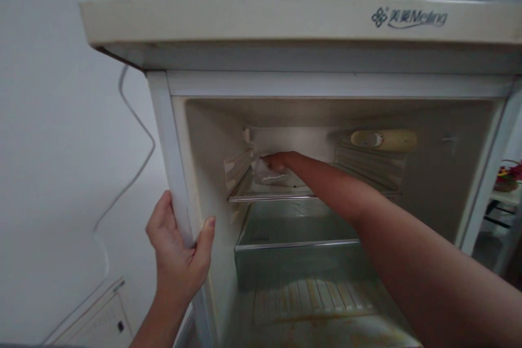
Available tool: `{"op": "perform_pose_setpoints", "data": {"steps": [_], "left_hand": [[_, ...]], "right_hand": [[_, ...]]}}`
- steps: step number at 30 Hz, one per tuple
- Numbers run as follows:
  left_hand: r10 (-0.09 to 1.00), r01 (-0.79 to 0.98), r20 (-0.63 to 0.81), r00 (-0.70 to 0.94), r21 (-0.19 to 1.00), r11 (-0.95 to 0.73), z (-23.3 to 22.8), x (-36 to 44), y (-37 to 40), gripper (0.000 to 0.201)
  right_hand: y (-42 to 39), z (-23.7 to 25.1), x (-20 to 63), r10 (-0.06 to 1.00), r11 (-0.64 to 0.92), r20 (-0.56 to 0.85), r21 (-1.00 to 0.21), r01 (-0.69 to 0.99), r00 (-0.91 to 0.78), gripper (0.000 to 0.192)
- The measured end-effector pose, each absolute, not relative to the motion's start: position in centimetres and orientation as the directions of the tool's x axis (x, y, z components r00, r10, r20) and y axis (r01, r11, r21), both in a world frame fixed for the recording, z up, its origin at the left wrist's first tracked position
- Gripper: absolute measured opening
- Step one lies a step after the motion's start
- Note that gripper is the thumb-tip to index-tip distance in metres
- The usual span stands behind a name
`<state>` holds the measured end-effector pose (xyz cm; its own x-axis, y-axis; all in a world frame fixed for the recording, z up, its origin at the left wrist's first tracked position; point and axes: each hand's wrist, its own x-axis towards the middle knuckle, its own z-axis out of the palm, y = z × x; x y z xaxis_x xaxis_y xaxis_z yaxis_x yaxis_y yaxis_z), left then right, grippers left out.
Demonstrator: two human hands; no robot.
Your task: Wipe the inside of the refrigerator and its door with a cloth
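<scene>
In front of me stands an open refrigerator (pixel 304 85) with a cream top. My left hand (pixel 179 250) is wrapped around its left front edge, the thumb on the inner side and the fingers outside. My right hand (pixel 279 161) reaches deep inside to the back left of the upper shelf (pixel 269 197). Its fingers press on a whitish, crumpled cloth (pixel 267 175), which lies against the shelf; part of the cloth and the fingertips are hard to make out in the dim light.
Below is a second glass shelf (pixel 297 246), above a stained ribbed bottom (pixel 314 296). A yellowed lamp cover (pixel 383 140) sits on the right inner wall. A grey cable (pixel 141 119) hangs on the wall to the left. Red flowers (pixel 509 174) stand at the far right.
</scene>
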<state>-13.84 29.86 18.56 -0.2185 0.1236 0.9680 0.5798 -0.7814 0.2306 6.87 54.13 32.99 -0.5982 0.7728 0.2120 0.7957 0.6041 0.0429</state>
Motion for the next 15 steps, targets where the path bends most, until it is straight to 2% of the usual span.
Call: {"op": "perform_pose_setpoints", "data": {"steps": [4,7,9,12,15], "left_hand": [[0.145,0.599,0.959,-0.242,0.265,-0.756,18.3,-13.9,29.9,0.092],[0.132,0.627,0.962,-0.237,0.256,-0.736,18.3,-13.9,29.8,0.089],[0.138,0.638,0.961,-0.24,0.263,-0.724,18.3,-13.9,29.6,0.089],[0.151,0.639,0.956,-0.253,0.282,-0.716,18.2,-13.9,29.6,0.09],[0.134,0.638,0.959,-0.249,0.267,-0.722,18.2,-14.0,29.6,0.092]], "right_hand": [[56.0,36.0,5.9,0.731,0.529,0.362,0.235,0.816,-0.578,0.07],[57.4,36.9,5.0,0.661,0.449,0.45,0.403,0.797,-0.6,0.069],[58.4,36.8,4.6,0.666,0.36,0.457,0.495,0.791,-0.589,0.064],[59.8,36.3,5.1,0.724,0.273,0.441,0.523,0.807,-0.531,0.057],[60.9,36.0,7.4,0.747,0.23,0.465,0.489,0.841,-0.475,0.06]]}}
